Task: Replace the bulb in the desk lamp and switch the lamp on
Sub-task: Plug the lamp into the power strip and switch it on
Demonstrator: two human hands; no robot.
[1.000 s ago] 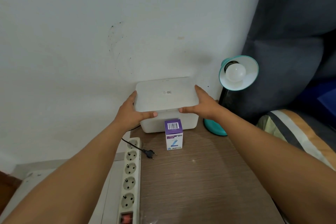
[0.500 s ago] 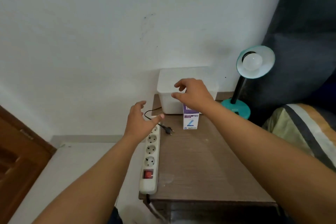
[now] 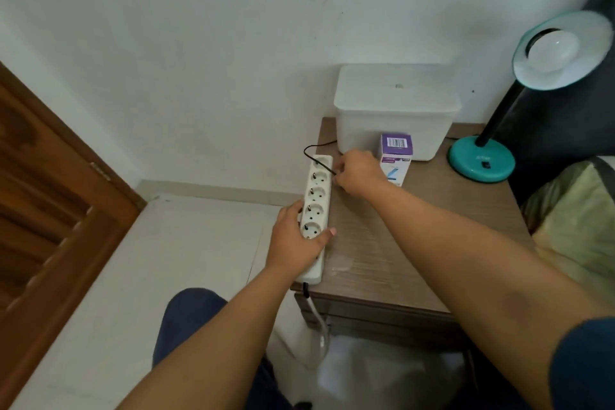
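A white wall and a brown wooden door frame a small wood-grain bedside table that stands in the corner. Along the tabletop's left edge lies a white power strip. The left hand reaches out with the forearm straight and clamps the strip near its front end, thumb across the top and fingers wrapped down its outer side. The right hand stretches further, palm down, its fingers pinched together on the black lamp cord just beside the strip's far sockets; the plug itself is hidden under the fingers. At the tabletop's back edge sits a white lidded box, with a purple-and-white bulb carton standing upright against its front. The teal desk lamp stands at the back right corner, a white bulb in its shade.
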